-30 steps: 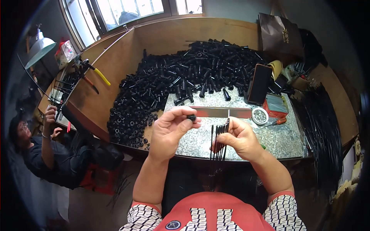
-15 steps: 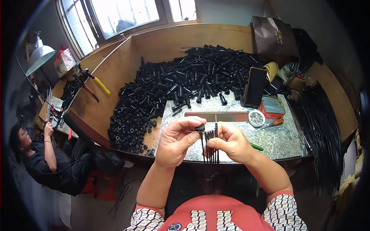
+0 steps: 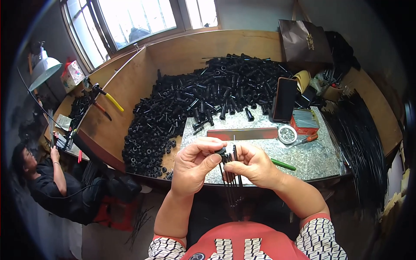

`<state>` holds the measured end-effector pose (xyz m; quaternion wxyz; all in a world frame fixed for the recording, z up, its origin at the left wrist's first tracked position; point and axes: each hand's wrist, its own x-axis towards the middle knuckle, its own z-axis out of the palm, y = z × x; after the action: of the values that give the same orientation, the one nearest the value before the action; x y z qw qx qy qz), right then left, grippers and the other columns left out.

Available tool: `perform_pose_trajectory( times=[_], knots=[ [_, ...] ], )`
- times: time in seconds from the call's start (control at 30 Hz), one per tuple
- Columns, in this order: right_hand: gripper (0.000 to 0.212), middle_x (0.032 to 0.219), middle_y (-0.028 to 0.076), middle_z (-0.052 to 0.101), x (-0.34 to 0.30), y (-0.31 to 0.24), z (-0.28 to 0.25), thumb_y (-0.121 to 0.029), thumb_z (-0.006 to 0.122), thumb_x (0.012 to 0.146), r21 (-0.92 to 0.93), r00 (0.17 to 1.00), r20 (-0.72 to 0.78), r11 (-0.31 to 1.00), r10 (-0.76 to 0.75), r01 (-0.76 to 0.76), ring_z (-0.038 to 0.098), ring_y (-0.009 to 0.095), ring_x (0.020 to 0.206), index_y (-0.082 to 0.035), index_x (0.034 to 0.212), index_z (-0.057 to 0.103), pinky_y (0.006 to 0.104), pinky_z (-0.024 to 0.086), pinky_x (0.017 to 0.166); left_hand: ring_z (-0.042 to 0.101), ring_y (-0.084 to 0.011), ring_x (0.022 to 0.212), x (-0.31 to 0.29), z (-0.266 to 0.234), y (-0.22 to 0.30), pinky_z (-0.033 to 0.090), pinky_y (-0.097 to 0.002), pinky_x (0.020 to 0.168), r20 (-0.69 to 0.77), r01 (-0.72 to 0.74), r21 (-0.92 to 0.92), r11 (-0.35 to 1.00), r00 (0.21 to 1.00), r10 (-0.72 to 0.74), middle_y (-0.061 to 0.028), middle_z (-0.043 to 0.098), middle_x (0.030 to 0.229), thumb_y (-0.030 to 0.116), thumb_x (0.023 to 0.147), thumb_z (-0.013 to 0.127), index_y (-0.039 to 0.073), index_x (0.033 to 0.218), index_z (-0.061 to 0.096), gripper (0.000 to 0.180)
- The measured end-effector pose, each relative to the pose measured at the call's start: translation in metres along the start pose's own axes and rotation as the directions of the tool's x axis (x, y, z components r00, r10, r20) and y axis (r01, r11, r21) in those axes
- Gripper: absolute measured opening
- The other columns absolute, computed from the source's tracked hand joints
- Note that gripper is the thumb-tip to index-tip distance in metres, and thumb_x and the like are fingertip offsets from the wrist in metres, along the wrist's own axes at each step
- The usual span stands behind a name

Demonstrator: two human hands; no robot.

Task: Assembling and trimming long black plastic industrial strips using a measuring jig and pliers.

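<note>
Over the front edge of the work surface, both hands meet at chest height. My left hand is closed, pinching a small dark round part between thumb and fingertips. My right hand is closed around several thin black rods, which hang down below the fingers. The rods' upper ends are beside the round part; whether one enters it is hidden by the fingers. A thin pale tip sticks up above the rods. A green-handled tool lies just beyond my right hand.
Black tubular parts are heaped behind the speckled board. A red-brown bar, white dish, orange screwdriver, phone and red box lie on it. Long black rods rest at right. Another person sits left.
My right hand has shifted slightly left, bringing the rods closer to the round part. The left hand still pinches that part, and the view has tilted a little.
</note>
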<state>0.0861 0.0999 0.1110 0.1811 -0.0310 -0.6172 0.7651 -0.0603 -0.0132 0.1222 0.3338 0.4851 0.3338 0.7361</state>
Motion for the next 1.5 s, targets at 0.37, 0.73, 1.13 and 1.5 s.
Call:
perform_pose_trajectory(
  times=[0.37, 0.73, 1.13, 1.5],
  knots=[
    [0.014, 0.084, 0.010, 0.063, 0.003, 0.000, -0.001, -0.012, 0.052, 0.096, -0.012, 0.996, 0.073, 0.999, -0.042, 0.043, 0.063, 0.015, 0.077, 0.002, 0.101, 0.052, 0.0287, 0.052, 0.072, 0.059, -0.0229, 0.107, 0.005, -0.011, -0.010, 0.045, -0.0345, 0.095, 0.073, 0.009, -0.134, 0.991, 0.997, 0.001, -0.0169, 0.062, 0.111, -0.002, 0.086, 0.062, -0.002, 0.103, 0.064, 0.017],
    [0.012, 0.083, 0.008, 0.062, 0.006, -0.001, -0.004, -0.010, 0.053, 0.096, 0.005, 0.991, 0.123, 0.999, -0.043, 0.042, 0.061, 0.013, 0.074, 0.001, 0.097, 0.053, 0.0280, 0.051, 0.069, 0.059, -0.0218, 0.104, 0.009, -0.013, -0.013, 0.048, -0.0330, 0.092, 0.126, 0.000, -0.168, 0.986, 0.992, 0.021, -0.0166, 0.062, 0.111, -0.004, 0.086, 0.061, -0.002, 0.104, 0.065, 0.018],
    [0.018, 0.078, 0.005, 0.062, 0.010, -0.002, -0.014, -0.018, 0.055, 0.096, 0.052, 0.977, 0.195, 0.994, 0.082, -0.094, 0.061, 0.012, 0.071, -0.001, 0.091, 0.058, 0.0276, 0.050, 0.068, 0.051, -0.0256, 0.119, 0.010, -0.005, -0.010, 0.041, -0.0367, 0.100, 0.124, 0.066, -0.196, 0.978, 0.991, -0.042, -0.0208, 0.052, 0.128, 0.006, 0.085, 0.066, -0.004, 0.109, 0.064, 0.026],
    [0.018, 0.080, 0.006, 0.062, 0.011, 0.001, -0.015, -0.019, 0.059, 0.093, 0.086, 0.945, 0.327, 0.994, 0.032, -0.064, 0.061, 0.014, 0.075, -0.001, 0.093, 0.057, 0.0276, 0.049, 0.070, 0.054, -0.0284, 0.116, 0.020, -0.024, -0.015, 0.044, -0.0389, 0.098, 0.361, 0.142, -0.279, 0.950, 0.932, -0.033, -0.0253, 0.053, 0.126, 0.002, 0.083, 0.066, -0.006, 0.108, 0.064, 0.027]
  ],
)
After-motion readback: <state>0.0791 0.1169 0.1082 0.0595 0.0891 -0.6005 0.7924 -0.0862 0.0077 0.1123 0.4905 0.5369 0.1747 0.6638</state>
